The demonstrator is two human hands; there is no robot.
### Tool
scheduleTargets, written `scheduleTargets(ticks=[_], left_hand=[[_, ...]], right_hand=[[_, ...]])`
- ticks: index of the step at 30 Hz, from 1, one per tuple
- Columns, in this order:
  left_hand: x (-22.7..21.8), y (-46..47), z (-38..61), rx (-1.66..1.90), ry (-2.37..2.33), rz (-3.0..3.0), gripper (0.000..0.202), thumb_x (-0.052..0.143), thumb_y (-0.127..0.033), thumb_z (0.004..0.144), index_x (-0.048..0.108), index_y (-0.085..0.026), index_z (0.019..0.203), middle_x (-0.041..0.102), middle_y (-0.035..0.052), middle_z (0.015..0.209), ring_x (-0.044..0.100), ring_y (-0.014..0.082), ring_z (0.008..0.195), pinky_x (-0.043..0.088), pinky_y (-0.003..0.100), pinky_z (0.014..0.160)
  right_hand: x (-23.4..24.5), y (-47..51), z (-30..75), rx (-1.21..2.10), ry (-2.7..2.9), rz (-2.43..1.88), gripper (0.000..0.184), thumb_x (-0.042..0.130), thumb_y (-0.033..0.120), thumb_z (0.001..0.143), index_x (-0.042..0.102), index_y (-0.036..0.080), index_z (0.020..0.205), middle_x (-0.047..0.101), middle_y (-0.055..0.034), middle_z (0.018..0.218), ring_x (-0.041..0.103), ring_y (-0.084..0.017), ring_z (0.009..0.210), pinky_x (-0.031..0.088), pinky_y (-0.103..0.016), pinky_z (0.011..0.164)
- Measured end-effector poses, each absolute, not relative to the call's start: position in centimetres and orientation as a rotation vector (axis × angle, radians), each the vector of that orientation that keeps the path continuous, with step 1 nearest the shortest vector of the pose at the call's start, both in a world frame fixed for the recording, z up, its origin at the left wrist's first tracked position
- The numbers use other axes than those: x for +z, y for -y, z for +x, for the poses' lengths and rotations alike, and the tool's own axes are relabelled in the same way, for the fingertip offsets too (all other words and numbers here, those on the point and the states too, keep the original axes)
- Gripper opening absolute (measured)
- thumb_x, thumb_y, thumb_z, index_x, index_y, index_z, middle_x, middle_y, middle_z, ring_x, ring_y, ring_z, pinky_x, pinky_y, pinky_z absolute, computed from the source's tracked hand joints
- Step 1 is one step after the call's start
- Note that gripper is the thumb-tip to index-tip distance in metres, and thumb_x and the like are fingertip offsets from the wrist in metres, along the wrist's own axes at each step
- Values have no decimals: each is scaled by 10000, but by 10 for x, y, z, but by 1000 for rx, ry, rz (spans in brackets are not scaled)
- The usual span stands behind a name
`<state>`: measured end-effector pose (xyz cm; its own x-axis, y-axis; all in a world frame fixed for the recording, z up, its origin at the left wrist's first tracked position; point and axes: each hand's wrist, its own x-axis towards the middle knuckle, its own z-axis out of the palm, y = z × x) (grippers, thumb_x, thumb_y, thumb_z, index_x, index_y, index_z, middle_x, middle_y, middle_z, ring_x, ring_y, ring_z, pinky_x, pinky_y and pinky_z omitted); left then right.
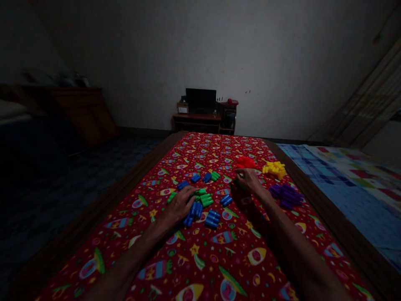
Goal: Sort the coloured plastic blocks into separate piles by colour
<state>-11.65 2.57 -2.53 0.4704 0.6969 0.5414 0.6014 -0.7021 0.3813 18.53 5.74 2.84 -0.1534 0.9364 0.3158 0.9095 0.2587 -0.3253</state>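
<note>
My left hand point(180, 205) lies on a mixed heap of blue and green plastic blocks point(200, 200), fingers curled over some blue ones point(193, 211). My right hand point(249, 179) reaches forward, fingers closed in a pinch just below the red pile point(246, 161); something green seems to be under it, unclear in the dim light. A yellow pile point(275, 168) and a purple pile point(286, 195) lie to its right. All rest on a red rocket-patterned cloth point(219, 259).
The cloth covers a long wooden-edged table point(131, 175). A checked mat point(351, 184) lies on the right. A low cabinet with a dark screen point(201, 100) stands at the far wall. The room is dim.
</note>
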Motion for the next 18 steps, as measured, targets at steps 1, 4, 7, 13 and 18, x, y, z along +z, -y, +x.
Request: scheduleTargets(ticks=[1, 4, 7, 13, 18], left_hand=[[-24, -25, -116, 1051, -1137, 2572, 286, 423, -203, 924, 622, -163, 1126, 670, 92, 1060, 642, 199, 999, 540, 350, 893], [-24, -25, -116, 1038, -1129, 2568, 281, 432, -184, 917, 629, -183, 1117, 671, 80, 1054, 646, 192, 987, 542, 342, 883], [-26, -26, -117, 1029, -1138, 2575, 273, 440, -168, 911, 636, -190, 1100, 667, 75, 1053, 647, 187, 978, 542, 340, 879], [-29, -25, -118, 1006, -1154, 2591, 287, 430, -166, 918, 637, -185, 1116, 654, 89, 1118, 637, 198, 1026, 536, 358, 908], [-30, -25, -117, 1001, -1178, 2580, 312, 395, -196, 935, 641, -189, 1127, 666, 91, 1119, 643, 202, 1024, 533, 372, 918]], right_hand=[[29, -61, 175, 86, 2122, -1619, 287, 447, 155, 846, 730, 122, 883, 710, -82, 776, 609, -160, 686, 372, -227, 627], [30, -74, 140, 90, 2312, -1574, 281, 476, 170, 854, 705, 129, 1011, 718, -94, 893, 622, -172, 793, 381, -226, 676], [24, -87, 114, 52, 2446, -1665, 304, 551, 198, 840, 663, 143, 1118, 701, -130, 1003, 616, -198, 913, 386, -238, 726], [18, -89, 129, -17, 2393, -1761, 293, 436, 146, 884, 666, 117, 1064, 680, -164, 999, 608, -206, 879, 378, -268, 714], [31, -82, 180, -62, 2238, -1832, 279, 452, 105, 826, 699, 96, 956, 689, -149, 875, 604, -200, 794, 367, -263, 665]])
